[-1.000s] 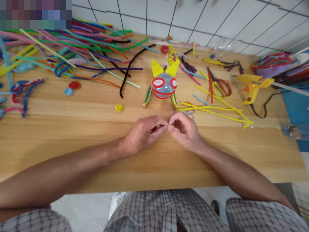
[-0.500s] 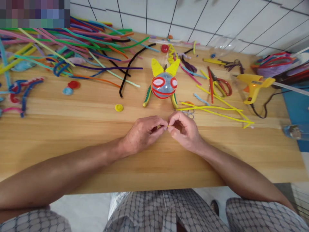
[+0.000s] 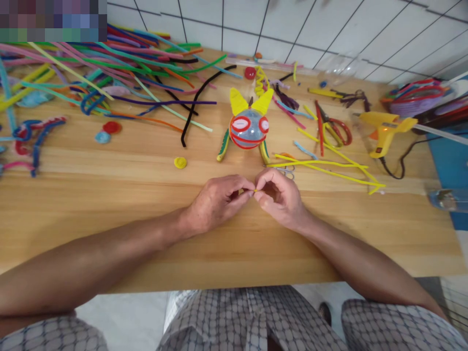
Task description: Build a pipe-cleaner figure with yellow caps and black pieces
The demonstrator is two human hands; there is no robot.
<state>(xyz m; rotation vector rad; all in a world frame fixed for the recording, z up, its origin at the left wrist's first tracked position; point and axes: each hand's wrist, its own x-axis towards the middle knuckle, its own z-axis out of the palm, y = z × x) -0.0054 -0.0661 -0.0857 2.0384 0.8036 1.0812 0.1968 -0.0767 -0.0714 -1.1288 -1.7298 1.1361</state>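
My left hand (image 3: 223,201) and my right hand (image 3: 280,197) meet fingertip to fingertip above the front of the wooden table. Both are pinched on one tiny yellow piece of pipe cleaner (image 3: 255,190), mostly hidden by the fingers. Just beyond them stands a clear round figure (image 3: 250,130) with yellow ears, red-rimmed white eyes, red lines across its front and green-and-yellow legs. A flat yellow coil (image 3: 180,163) lies left of the figure. Small scissors (image 3: 288,171) lie partly behind my right hand, beside long yellow pipe cleaners (image 3: 329,170).
Many coloured pipe cleaners (image 3: 120,63) are heaped at the back left. Red-handled scissors (image 3: 338,129) and a yellow hot glue gun (image 3: 385,129) with its cord lie on the right. A red coil and a blue coil (image 3: 103,137) lie at left. A tiled wall (image 3: 241,24) bounds the back.
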